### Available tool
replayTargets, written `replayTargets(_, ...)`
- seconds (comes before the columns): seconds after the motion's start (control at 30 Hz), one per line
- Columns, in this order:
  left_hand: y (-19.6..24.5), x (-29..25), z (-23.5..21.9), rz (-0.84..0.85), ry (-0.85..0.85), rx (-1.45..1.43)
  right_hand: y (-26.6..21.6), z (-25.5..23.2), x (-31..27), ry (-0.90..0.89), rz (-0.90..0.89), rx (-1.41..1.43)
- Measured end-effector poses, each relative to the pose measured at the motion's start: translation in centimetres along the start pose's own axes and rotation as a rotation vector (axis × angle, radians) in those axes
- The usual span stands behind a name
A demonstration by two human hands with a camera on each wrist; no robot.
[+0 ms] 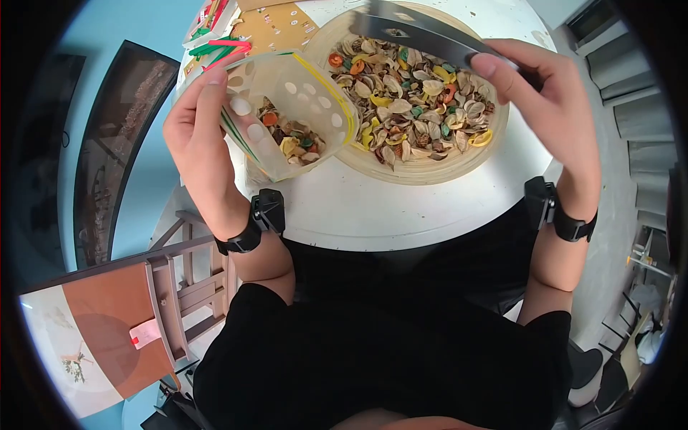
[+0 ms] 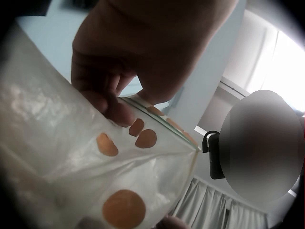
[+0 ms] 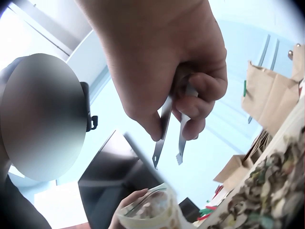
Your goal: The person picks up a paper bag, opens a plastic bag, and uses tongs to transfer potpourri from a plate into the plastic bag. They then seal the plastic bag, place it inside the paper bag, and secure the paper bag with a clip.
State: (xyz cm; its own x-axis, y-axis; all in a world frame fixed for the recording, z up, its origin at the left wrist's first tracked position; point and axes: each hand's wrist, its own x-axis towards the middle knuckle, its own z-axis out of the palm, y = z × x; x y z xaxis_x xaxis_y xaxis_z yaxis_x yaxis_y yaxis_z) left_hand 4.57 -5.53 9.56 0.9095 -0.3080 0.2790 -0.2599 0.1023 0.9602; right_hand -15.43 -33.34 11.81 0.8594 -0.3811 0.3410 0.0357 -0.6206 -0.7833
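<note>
My left hand (image 1: 204, 147) pinches the rim of a translucent dotted zip bag (image 1: 276, 161), which stands with its mouth spread and some dried petals inside. In the left wrist view the fingers (image 2: 121, 114) grip the bag's edge (image 2: 157, 117). My right hand (image 1: 555, 100) holds metal tongs (image 1: 423, 36) above the round woven tray (image 1: 408, 175) of potpourri (image 1: 401, 107). The right wrist view shows the tongs' two arms (image 3: 164, 126) apart, with nothing between their tips, in the right hand (image 3: 167, 62).
Red and green strips (image 1: 222, 51) lie at the table's back left beside a brown patterned sheet (image 1: 276, 32). Paper bags (image 3: 269, 93) stand beyond the tray. The white table's front edge (image 1: 373, 240) is close to the person's lap.
</note>
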Motion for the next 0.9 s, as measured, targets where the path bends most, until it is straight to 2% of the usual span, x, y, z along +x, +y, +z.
replayTargets(0.13, -0.1, 0.0, -0.3, 0.000, -0.004, 0.002, 1.3, -2.3, -0.2, -0.199, 0.264, -0.551)
replayTargets(0.23, 0.3, 0.0, -0.1, 0.004, -0.013, 0.020, 1.7, -1.8, -0.4, -0.246, 0.360, -0.581)
replayTargets(0.43, 0.2, 0.0, 0.2, -0.009, -0.004, 0.023, 1.4, -0.9, -1.2, -0.303, 0.239, -0.549)
replayTargets(0.53, 0.0, 0.0, 0.4, 0.005, -0.007, 0.038, 2.1, -0.5, -1.5, -0.239, 0.075, -0.596)
replayTargets(0.6, 0.0, 0.0, 0.2, 0.020, -0.040, 0.068, 1.8, -0.3, -1.4, -0.247, 0.064, -0.635)
replayTargets(0.7, 0.1, 0.0, 0.5, -0.002, 0.008, 0.038, 2.2, -0.3, -1.3, -0.227, 0.016, -0.638)
replayTargets(0.9, 0.1, 0.0, 0.0, -0.002, -0.055, 0.058, 2.0, -1.0, -0.6, -0.147, -0.046, -0.596)
